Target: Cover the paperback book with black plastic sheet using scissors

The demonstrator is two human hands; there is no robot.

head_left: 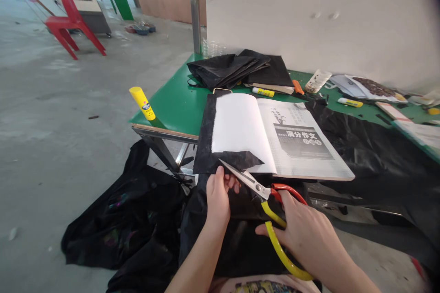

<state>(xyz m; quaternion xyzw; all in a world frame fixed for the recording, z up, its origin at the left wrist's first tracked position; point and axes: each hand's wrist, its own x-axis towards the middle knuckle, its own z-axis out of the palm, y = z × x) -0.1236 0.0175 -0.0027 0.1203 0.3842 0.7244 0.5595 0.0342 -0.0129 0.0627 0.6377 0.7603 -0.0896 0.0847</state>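
An open book (237, 123) lies on the table, its white inside cover at left and a printed page at right. Black cloth (205, 142) borders the cover on the left, and a flap of it (240, 159) is folded over the lower edge. My left hand (218, 197) pinches this cloth at the book's lower left corner. Scissors (258, 187) with red and yellow handles are in my right hand (305, 229), fingers in the loops. Their blades point up-left to the cloth beside my left fingertips; whether they are parted there I cannot tell.
A yellow glue stick (142, 103) stands at the left corner of the green table (172, 105). Folded black cloth (233, 68) lies behind the book, near another glue stick (263, 92). More black cloth (127, 219) hangs below left. A red chair (70, 20) stands farther off.
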